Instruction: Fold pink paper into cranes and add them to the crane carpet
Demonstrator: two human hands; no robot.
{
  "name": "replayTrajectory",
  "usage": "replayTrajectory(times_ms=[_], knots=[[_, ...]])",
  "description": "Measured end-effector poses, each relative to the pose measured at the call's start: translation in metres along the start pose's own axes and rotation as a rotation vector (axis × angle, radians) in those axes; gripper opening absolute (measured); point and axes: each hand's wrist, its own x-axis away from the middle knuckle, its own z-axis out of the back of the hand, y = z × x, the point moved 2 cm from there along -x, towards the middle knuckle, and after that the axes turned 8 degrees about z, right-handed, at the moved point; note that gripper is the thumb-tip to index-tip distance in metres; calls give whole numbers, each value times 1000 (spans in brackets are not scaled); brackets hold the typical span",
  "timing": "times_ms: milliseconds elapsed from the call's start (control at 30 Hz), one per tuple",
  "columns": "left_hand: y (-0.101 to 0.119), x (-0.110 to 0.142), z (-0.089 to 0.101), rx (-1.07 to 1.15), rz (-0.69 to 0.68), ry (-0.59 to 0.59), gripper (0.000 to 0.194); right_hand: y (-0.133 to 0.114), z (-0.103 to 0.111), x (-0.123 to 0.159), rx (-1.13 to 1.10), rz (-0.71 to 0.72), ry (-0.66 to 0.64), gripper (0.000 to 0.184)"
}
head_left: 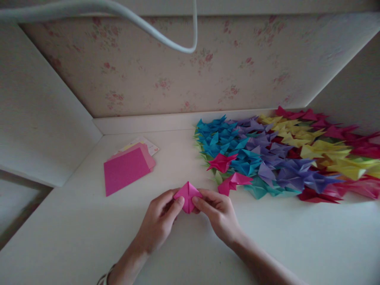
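A small diamond of folded pink origami paper [187,194] is pinched between both hands, low in the middle of the head view. A crease or slit runs down its centre. My left hand [162,215] grips its left corner, the thumb pressed on the front. On the opposite corner, my right hand [218,213] is closed with its thumb on the paper too; the fingers behind are partly hidden. Just beyond my right hand lie two pink folded paper cranes [233,182], at the near edge of a large group.
Rows of folded cranes [285,154] in blue, purple, yellow and red cover the right side of the white table [184,253]. Flat pink paper sheets [127,170] are stacked at the left. A white cable-like arm [142,23] hangs above, before a floral wall [178,75].
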Motion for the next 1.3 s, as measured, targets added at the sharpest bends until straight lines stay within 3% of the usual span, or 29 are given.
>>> replayTrajectory(times_ms=[233, 433, 700, 833, 967, 1100, 1300], knots=[[2, -2, 7, 69, 23, -179, 29, 0, 1, -3, -214, -108, -16, 21], [1, -2, 8, 115, 28, -98, 25, 0, 0, -2, -250, -149, -58, 21], [-17, -4, 2, 606, 165, -31, 16, 11, 0, 0, -518, -265, 34, 18], [-17, -4, 0, 702, 186, -35, 15, 10, 0, -2, -580, -280, 79, 12], [-17, -3, -1, 644, 176, -72, 19, 8, 0, -4, -611, -279, 131, 11], [-18, -3, 0, 500, 110, -36, 20, 9, 0, -5, -615, -290, 150, 10], [-8, -2, 3, 78, -164, -36, 21, 8, 1, -5, -598, -253, 156, 7]])
